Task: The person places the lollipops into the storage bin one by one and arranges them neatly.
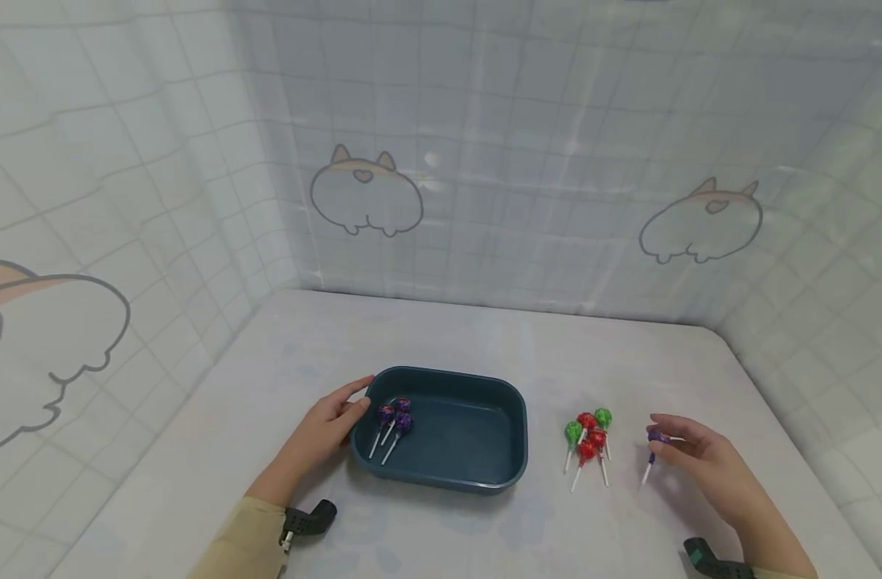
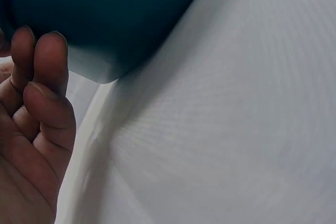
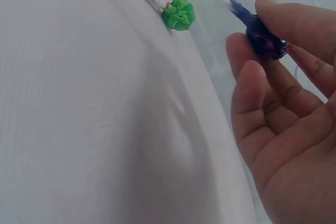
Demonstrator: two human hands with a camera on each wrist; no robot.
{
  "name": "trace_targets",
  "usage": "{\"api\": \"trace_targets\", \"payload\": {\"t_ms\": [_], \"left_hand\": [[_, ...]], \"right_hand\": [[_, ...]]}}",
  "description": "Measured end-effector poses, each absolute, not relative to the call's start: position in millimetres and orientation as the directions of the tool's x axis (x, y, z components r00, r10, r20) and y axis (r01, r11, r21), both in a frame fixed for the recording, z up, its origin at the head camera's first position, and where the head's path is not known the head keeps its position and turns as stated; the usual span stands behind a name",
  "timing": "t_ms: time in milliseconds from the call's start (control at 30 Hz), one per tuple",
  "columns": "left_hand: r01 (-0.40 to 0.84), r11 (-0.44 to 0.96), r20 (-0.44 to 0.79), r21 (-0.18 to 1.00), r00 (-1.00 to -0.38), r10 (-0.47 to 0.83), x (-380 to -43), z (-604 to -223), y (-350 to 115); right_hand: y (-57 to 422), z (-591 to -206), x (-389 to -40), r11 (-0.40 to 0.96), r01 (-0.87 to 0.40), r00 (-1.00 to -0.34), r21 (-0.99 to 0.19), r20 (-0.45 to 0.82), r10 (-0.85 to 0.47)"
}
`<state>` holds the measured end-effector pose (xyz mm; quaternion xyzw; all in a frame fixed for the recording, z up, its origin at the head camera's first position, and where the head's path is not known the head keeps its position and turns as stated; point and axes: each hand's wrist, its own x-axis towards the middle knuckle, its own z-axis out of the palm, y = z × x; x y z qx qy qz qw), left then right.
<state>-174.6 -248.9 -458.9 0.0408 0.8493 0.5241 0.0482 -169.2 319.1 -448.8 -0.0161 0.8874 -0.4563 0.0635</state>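
Note:
My left hand (image 1: pixel 332 418) holds the left rim of a dark teal plastic box (image 1: pixel 469 438), its fingers against the outer wall (image 2: pixel 105 14) in the left wrist view. Several purple-wrapped lollipops (image 1: pixel 403 421) lie inside, near the box's left end. To the right, my right hand (image 1: pixel 708 462) pinches the wrapped head of a purple lollipop (image 3: pixel 265 38) between thumb and fingers, its white stick pointing away from the palm. Between box and right hand lies a cluster of red lollipops (image 1: pixel 588 450) and green lollipops (image 1: pixel 573 433).
Everything stands on a white-covered table (image 1: pixel 441 531). A white gridded curtain with cartoon animal drawings (image 1: pixel 368 193) hangs behind and along both sides. A black strap device (image 1: pixel 310 519) sits on each wrist.

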Motion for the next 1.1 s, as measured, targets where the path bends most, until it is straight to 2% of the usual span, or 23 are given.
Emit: {"api": "trace_targets", "payload": {"t_ms": [600,933,1100], "left_hand": [[0.016,0.43,-0.045,0.903,-0.99,0.131,-176.5,-460.6,-249.7],[0.019,0.435,-0.039,0.9,-0.992,0.124,-177.1,-460.1,-249.4],[0.009,0.432,-0.05,0.902,-0.991,0.125,-176.0,-461.0,-249.7]], "right_hand": [[316.9,-452.7,-172.0,0.603,0.118,-0.986,-0.789,-0.163,-0.02],[311.3,-442.9,-173.4,0.576,0.029,-0.993,-0.817,-0.088,-0.075],[298.3,-434.6,-182.5,0.609,-0.024,-0.991,-0.793,-0.063,-0.12]]}}
